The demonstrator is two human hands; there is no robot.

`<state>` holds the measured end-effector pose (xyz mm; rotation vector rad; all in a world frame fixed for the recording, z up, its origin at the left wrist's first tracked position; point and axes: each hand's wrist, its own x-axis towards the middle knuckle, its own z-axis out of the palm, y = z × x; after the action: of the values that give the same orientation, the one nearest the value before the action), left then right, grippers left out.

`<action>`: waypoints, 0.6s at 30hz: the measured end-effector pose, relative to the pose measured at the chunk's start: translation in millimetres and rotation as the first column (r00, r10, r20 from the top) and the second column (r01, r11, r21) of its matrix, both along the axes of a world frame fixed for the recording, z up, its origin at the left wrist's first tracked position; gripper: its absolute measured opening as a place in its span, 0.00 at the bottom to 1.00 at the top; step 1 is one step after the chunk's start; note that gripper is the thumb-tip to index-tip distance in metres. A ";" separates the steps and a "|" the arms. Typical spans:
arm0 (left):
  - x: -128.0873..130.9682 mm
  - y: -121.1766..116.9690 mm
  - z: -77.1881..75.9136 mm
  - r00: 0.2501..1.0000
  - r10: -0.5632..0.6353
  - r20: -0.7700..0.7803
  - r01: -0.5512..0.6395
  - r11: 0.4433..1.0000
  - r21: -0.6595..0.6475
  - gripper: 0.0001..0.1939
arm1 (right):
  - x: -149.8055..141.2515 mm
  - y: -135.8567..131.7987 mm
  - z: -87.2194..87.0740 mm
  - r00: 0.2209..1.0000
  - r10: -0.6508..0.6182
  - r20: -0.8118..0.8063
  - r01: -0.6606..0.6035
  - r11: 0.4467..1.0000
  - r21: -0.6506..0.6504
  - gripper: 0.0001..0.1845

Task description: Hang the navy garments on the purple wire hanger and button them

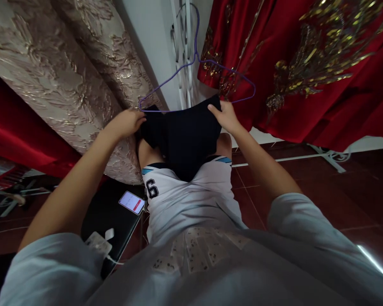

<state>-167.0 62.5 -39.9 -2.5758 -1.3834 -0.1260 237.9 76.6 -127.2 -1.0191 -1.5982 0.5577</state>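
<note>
A dark, nearly black garment (191, 131) hangs over the bottom bar of a purple wire hanger (170, 79), and its lower end rests on my lap. Its exact kind is hard to make out. At the garment's left upper edge, my left hand (129, 122) pinches the cloth near the hanger's left corner. My right hand (226, 115) grips the right upper edge, thumb on top of the fabric, just below the hanger bar. The hanger's hook points up and away from me.
Red cloth with gold sequins (309, 72) hangs at the right, and beige textured fabric (92, 85) at the left. A lit phone (132, 202) and a white power strip (98, 244) lie on a black bench (115, 221) beside me. A white rack foot (328, 158) stands on the floor.
</note>
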 end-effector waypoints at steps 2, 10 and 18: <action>14.6 -9.0 15.0 0.999 -0.001 -0.033 0.006 0.989 0.147 0.16 | 11.0 -7.2 8.8 1.000 -0.003 0.019 0.003 1.000 -0.001 0.29; 14.1 -28.6 9.5 0.997 -0.041 0.070 0.020 0.958 0.285 0.15 | 17.1 -10.3 14.3 0.995 -0.083 0.052 0.082 0.997 0.010 0.30; -11.6 -34.5 1.5 0.994 -0.008 0.114 -0.008 0.990 0.138 0.15 | 7.4 -6.8 9.5 0.998 -0.024 0.060 0.024 1.000 0.001 0.30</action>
<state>-178.6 28.0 -38.3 -2.4885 -1.3604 -0.3614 245.3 69.9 -117.7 -1.0625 -1.6369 0.5151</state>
